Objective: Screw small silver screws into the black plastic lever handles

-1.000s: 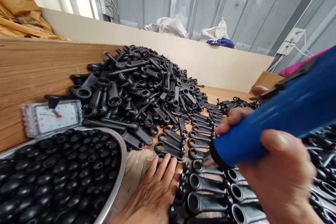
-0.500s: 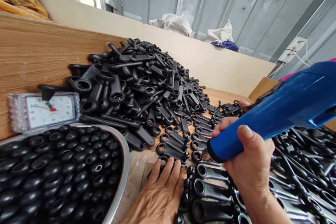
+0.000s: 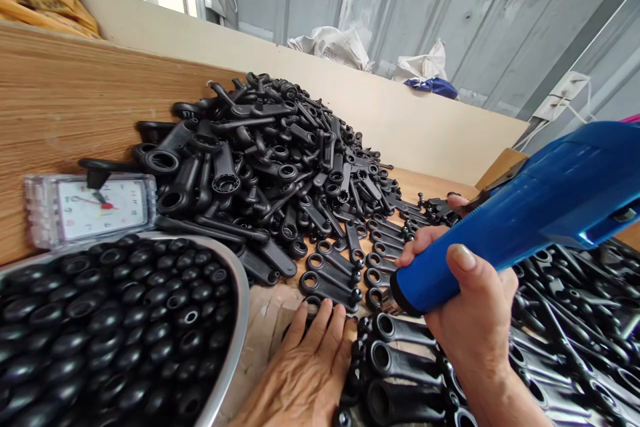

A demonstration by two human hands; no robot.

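Note:
My right hand (image 3: 473, 320) is wrapped round a blue power tool (image 3: 510, 213) at the right. The tool's metal tip (image 3: 391, 302) points down and left, over rows of black plastic levers (image 3: 407, 330). My left hand (image 3: 305, 360) lies palm down with its fingers extended over black parts at the lower middle; what is beneath the palm is hidden. Just beyond its fingertips are more flat-laid levers (image 3: 327, 288) with ring-shaped ends. Behind them rises a tall heap of loose black levers (image 3: 280, 147).
A metal bowl (image 3: 243, 307) of round black knobs stands at the lower left, with a clear-cased clock (image 3: 103, 207) behind it. Wooden boards (image 3: 425, 127) wall the table. Many black parts (image 3: 575, 307) lie at the right, and a socket strip (image 3: 563, 95) hangs beyond.
My right hand and the blue tool have shifted slightly left and down, bringing the tip a little further left. My left hand has stayed nearly still. The view has shifted slightly.

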